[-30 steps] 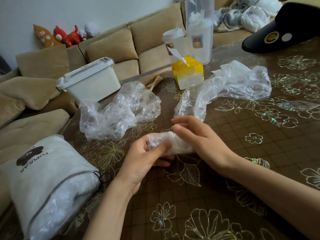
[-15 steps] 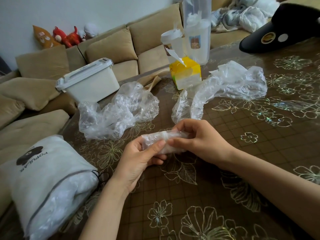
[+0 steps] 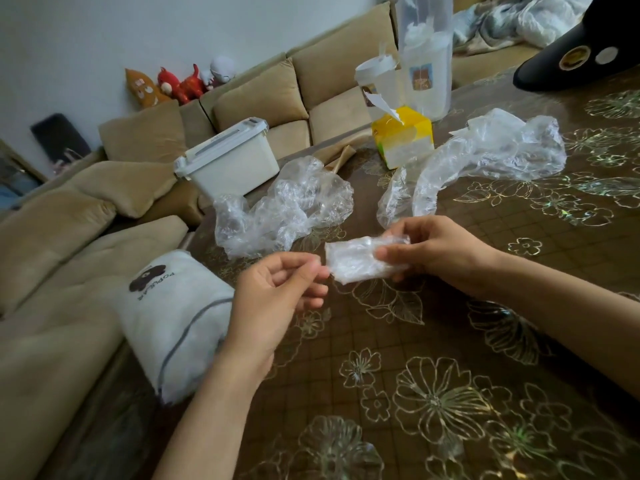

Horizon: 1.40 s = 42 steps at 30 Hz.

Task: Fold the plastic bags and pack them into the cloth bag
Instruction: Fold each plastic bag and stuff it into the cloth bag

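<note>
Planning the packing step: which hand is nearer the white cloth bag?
Left. The left hand is just right of the cloth bag; the right hand, holding the folded plastic bag, is farther right.

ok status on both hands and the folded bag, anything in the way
Right hand pinches folded plastic bag. Left hand at its edge, grip unclear. Cloth bag lies left, nothing but that hand between.

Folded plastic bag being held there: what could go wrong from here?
The folded plastic bag is held by the right hand with a grip at one end, so it may spring open. The cloth bag lies at the table edge and might slide off when stuffed.
</note>
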Motion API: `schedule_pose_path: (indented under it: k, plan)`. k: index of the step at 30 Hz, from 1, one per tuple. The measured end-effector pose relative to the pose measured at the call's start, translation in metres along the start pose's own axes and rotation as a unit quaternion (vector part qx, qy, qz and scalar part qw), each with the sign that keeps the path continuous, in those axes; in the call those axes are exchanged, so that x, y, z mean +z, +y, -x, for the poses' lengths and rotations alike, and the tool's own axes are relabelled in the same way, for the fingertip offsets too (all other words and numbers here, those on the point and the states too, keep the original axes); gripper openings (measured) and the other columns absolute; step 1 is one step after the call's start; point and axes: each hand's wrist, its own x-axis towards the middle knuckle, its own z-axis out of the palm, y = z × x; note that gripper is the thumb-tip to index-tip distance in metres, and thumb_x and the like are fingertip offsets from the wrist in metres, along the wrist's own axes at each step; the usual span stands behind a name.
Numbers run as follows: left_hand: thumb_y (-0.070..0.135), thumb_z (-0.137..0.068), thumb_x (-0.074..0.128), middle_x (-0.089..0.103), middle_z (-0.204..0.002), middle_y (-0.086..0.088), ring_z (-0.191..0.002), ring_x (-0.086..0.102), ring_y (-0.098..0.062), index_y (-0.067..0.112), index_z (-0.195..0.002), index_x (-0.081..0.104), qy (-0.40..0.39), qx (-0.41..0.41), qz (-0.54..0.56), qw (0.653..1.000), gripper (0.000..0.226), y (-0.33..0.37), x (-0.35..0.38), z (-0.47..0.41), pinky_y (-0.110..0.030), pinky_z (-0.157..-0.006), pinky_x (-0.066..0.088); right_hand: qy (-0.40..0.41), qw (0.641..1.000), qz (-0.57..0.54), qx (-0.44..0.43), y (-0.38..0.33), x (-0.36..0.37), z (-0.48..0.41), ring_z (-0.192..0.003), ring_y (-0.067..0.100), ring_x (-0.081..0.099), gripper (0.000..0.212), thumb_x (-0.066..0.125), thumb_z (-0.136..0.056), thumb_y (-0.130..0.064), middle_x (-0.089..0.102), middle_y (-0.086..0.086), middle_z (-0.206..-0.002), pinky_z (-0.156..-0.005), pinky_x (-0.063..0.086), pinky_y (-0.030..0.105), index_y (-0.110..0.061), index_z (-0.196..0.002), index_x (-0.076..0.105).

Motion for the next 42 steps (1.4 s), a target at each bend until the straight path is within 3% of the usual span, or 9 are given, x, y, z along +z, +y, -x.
schedule_pose_path:
  k: [5,11,15,18,22,28,34,38,42]
  plan:
    - [0.016,-0.084,0.068,0.068,-0.096,0.008,-0.093,0.062,-0.006,0.022,-0.094,0.066,0.121,0.125,-0.247,0.953,0.012,0.033,-0.088,0.032,-0.019,-0.082,0.048,0.006,0.999,0.049,-0.002,-0.004,0.017,0.015,-0.058,0.013,0.062,0.014,0.068,-0.078,-0.005,0.064,0.008,-0.071,-0.053,0.052,0.018,0.000,-0.088,0.060]
    - [0.041,-0.083,0.066,0.033,-0.141,0.015,-0.134,0.026,-0.004,0.028,-0.141,0.037,0.075,-0.005,-0.423,0.903,0.066,0.006,-0.140,0.068,-0.027,-0.107,0.026,0.053,0.995,0.073,-0.050,-0.006,0.039,0.024,-0.068,0.018,0.059,0.011,0.067,-0.079,-0.005,0.061,0.009,-0.078,-0.059,0.049,0.020,-0.011,-0.084,0.059]
    - [0.040,-0.088,0.060,0.011,-0.158,0.005,-0.145,0.001,-0.011,0.023,-0.148,0.023,0.065,0.005,-0.478,0.876,0.072,-0.021,-0.153,0.072,-0.032,-0.115,0.010,0.044,0.998,0.033,-0.028,-0.004,0.075,0.036,-0.060,0.013,0.058,0.014,0.065,-0.082,-0.001,0.058,0.009,-0.077,-0.053,0.047,0.022,-0.012,-0.085,0.058]
    - [0.037,-0.092,0.055,0.006,-0.159,0.003,-0.145,-0.001,-0.012,0.023,-0.149,0.020,0.068,0.013,-0.480,0.875,0.068,-0.033,-0.150,0.069,-0.036,-0.118,0.008,-0.008,1.000,-0.017,0.012,-0.003,0.109,0.041,-0.051,0.004,0.058,0.012,0.061,-0.084,0.002,0.057,0.006,-0.074,-0.048,0.049,0.018,-0.009,-0.085,0.057]
    - [0.028,-0.096,0.049,0.008,-0.159,0.000,-0.146,0.002,-0.014,0.019,-0.149,0.023,0.098,0.038,-0.468,0.877,0.059,-0.041,-0.144,0.061,-0.039,-0.118,0.011,-0.079,0.995,-0.031,0.054,0.000,0.156,0.031,-0.070,0.017,0.060,0.008,0.061,-0.085,0.002,0.060,0.009,-0.080,-0.064,0.050,0.027,-0.006,-0.087,0.062]
    - [0.013,-0.092,0.055,0.004,-0.159,-0.002,-0.146,-0.001,-0.016,0.018,-0.149,0.020,0.124,0.049,-0.454,0.881,0.067,-0.041,-0.139,0.050,-0.038,-0.118,0.009,-0.126,0.990,0.034,0.050,-0.007,0.205,-0.006,-0.058,0.013,0.054,0.012,0.055,-0.084,0.003,0.055,0.005,-0.071,-0.045,0.043,0.018,-0.008,-0.087,0.059]
    - [-0.004,-0.087,0.056,0.010,-0.158,-0.005,-0.146,0.000,-0.018,0.016,-0.146,0.028,0.176,0.102,-0.387,0.899,0.068,-0.054,-0.132,0.031,-0.033,-0.118,0.004,0.008,0.988,0.137,-0.071,0.022,0.221,-0.020,-0.066,0.015,0.053,0.016,0.068,-0.077,-0.006,0.057,0.003,-0.073,-0.064,0.048,0.033,-0.012,-0.079,0.053]
    - [-0.008,-0.091,0.045,0.014,-0.156,0.001,-0.141,-0.002,-0.004,0.014,-0.146,0.026,0.119,0.120,-0.389,0.905,0.063,-0.058,-0.133,0.026,-0.023,-0.114,-0.007,0.082,0.974,0.182,-0.104,0.031,0.226,-0.017,-0.066,0.003,0.047,0.026,0.072,-0.078,-0.018,0.053,-0.007,-0.078,-0.059,0.039,0.011,-0.016,-0.084,0.047]
    - [-0.001,-0.099,0.032,0.015,-0.139,0.019,-0.134,0.003,0.005,0.016,-0.146,0.028,0.117,0.112,-0.292,0.943,0.050,-0.045,-0.128,0.033,-0.031,-0.119,0.004,0.197,0.939,0.245,-0.138,0.031,0.230,-0.015,-0.093,0.018,0.053,0.039,0.076,-0.074,-0.030,0.052,-0.003,-0.096,-0.080,0.041,0.025,-0.017,-0.098,0.048]
